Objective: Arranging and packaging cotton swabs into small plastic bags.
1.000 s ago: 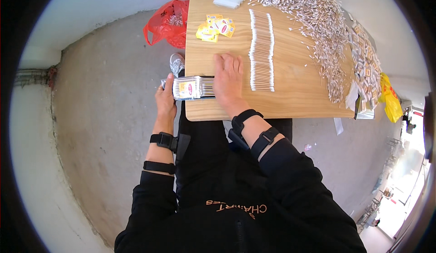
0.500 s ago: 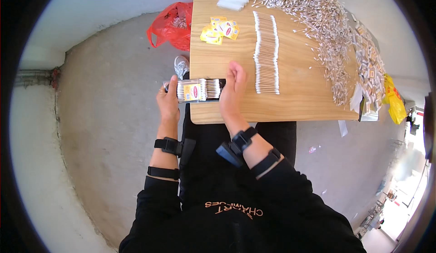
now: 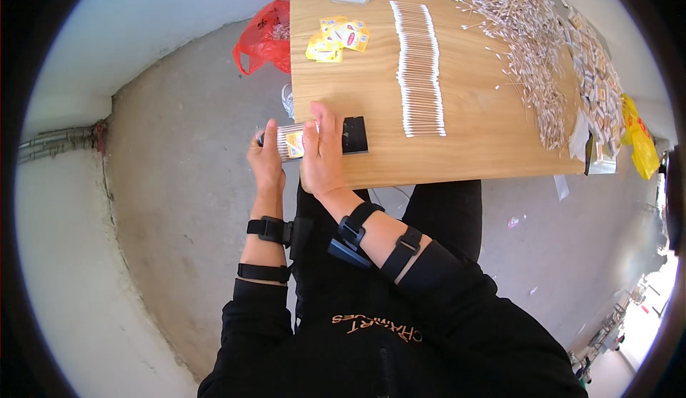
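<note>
In the head view, the left hand (image 3: 266, 161) is holding the left end of a black tray (image 3: 355, 135), its fingers closing round that end with the thumb lying along it. The right hand (image 3: 324, 144) is resting over the middle of the tray, palm turning left — whether its fingers are grasping anything or only pressing, I cannot tell, since the hand itself is hiding the contact.

The tray is lying near the front left corner of the table (image 3: 486, 123), its left end jutting past the table's left edge. Its long axis is running left to right across the person's front, and the bare black end is pointing right, toward the row of swabs (image 3: 419, 69). Inside, left of the right hand, packed swabs (image 3: 287, 129) and a yellow card (image 3: 294, 143) are showing; these sticks seem to be running across the tray, while the separate row is stretching away from the person.

The step in hand seems to be pressing the swabs and card together in the tray. The next move is probably calling for a steady left hold — and light, even pressure from the right, lest the sticks slip out of line. Beyond, loose yellow cards (image 3: 337, 39) and a heap of swabs (image 3: 511, 37) are lying on the table.
</note>
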Tool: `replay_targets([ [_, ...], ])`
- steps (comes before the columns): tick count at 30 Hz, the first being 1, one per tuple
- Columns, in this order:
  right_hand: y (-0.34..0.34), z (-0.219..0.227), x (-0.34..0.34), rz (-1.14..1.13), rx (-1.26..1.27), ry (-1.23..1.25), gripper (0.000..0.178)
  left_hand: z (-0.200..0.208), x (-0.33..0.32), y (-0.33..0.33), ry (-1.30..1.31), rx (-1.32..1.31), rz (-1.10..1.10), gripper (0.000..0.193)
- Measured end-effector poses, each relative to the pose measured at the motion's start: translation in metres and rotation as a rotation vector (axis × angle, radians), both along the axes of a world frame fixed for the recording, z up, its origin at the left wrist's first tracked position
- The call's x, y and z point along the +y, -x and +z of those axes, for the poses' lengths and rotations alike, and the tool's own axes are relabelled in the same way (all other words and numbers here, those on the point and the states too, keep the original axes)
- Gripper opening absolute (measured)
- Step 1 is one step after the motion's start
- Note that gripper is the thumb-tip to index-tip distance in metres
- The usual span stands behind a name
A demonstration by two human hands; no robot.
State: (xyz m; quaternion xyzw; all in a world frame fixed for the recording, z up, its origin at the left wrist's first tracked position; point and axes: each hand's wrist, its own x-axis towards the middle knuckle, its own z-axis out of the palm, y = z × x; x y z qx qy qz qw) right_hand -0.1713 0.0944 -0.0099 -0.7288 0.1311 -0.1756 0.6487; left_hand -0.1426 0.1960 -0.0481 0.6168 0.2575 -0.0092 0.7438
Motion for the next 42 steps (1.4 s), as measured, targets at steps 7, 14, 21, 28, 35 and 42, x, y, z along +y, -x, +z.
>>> replay_targets([
  [7,0.015,0.012,-0.03,0.095,-0.06,-0.14,0.037,-0.012,0.037,0.005,-0.196,-0.043,0.046,0.028],
  [14,0.053,0.006,-0.194,-0.414,0.074,0.208,0.029,0.087,-0.096,0.04,-1.208,-0.502,-0.507,0.072],
  [21,0.057,-0.018,-0.219,-0.498,0.04,0.052,0.03,0.049,-0.199,0.054,-1.297,-0.639,-0.965,0.107],
  [28,0.058,-0.017,-0.224,-0.45,0.08,-0.027,0.027,0.043,-0.209,0.059,-1.491,-0.487,-1.055,0.118],
  [35,0.057,-0.018,-0.225,-0.442,0.075,-0.024,0.025,0.04,-0.203,0.061,-1.426,-0.569,-1.023,0.114],
  [42,0.056,-0.019,-0.225,-0.437,0.06,-0.058,0.026,0.042,-0.203,0.065,-1.393,-0.6,-0.937,0.115],
])
